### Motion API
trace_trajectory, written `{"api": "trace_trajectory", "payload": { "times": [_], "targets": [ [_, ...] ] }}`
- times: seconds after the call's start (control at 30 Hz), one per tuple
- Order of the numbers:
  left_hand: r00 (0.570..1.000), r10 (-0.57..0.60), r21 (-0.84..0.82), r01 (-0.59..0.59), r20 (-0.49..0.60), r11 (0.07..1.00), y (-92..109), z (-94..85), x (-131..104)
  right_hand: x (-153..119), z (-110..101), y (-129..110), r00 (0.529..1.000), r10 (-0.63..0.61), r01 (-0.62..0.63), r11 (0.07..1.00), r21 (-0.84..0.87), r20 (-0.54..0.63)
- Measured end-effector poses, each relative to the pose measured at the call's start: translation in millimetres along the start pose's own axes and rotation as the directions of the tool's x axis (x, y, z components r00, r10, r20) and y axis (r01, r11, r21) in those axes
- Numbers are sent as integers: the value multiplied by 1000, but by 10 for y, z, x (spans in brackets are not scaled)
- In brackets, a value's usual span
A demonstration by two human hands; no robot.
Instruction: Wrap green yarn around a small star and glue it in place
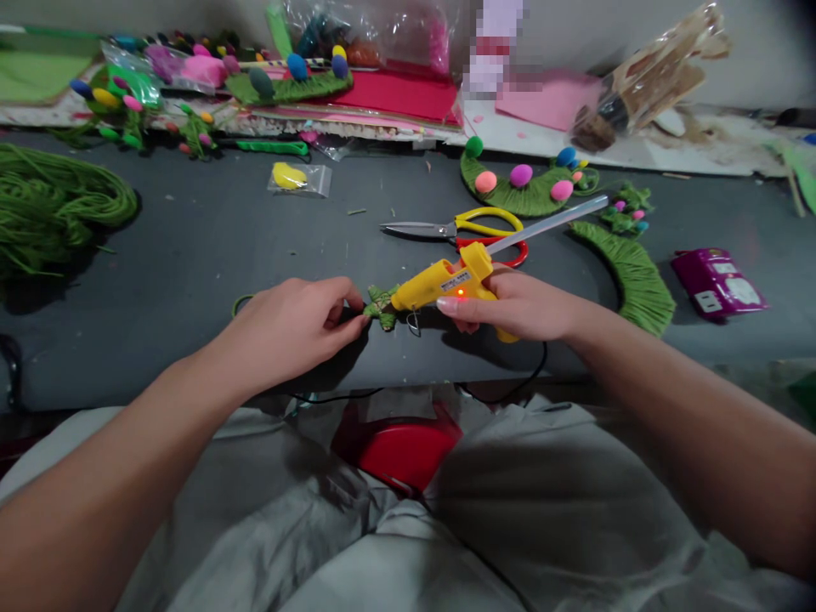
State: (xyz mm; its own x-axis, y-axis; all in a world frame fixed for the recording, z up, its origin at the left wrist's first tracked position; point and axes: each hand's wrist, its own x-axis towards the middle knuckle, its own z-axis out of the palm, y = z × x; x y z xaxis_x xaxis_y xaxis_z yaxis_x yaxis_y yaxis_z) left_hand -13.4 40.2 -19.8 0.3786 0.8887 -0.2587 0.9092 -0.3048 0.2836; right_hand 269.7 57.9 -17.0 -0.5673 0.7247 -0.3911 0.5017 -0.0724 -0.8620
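Note:
My left hand [306, 327] pinches the left point of a small green yarn-wrapped star [382, 308] between thumb and fingers, just above the grey table. In my right hand [510, 302] is a yellow hot glue gun [439, 280], with a red light glowing on its side. A long clear glue stick [548, 223] pokes out of its back end. The nozzle points left and meets the star's right side; whether it touches is hard to tell. Behind the gun lie scissors [421, 229] with one yellow and one red handle.
A heap of green yarn [57, 208] lies at the left. To the right are a green wrapped crescent [631, 272], a purple packet [720, 282] and a crescent with coloured balls [523, 191]. A small bag [299, 178] holds something yellow. The gun's black cord [535, 370] hangs over the front edge.

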Motion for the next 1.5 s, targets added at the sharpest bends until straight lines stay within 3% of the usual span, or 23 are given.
{"api": "trace_trajectory", "payload": {
  "times": [1.2, 1.5],
  "targets": [
    [1000, 2, 14, -2, 4, 1000, 18, 9, 2, -69, -150, -9, 1000, 16, -19, 992, -128, -22],
    [1000, 11, 5, -11, 4, 1000, 17, -3, 7, -20, -63, -36, 997, -26, 19, 996, -92, -77]
  ]
}}
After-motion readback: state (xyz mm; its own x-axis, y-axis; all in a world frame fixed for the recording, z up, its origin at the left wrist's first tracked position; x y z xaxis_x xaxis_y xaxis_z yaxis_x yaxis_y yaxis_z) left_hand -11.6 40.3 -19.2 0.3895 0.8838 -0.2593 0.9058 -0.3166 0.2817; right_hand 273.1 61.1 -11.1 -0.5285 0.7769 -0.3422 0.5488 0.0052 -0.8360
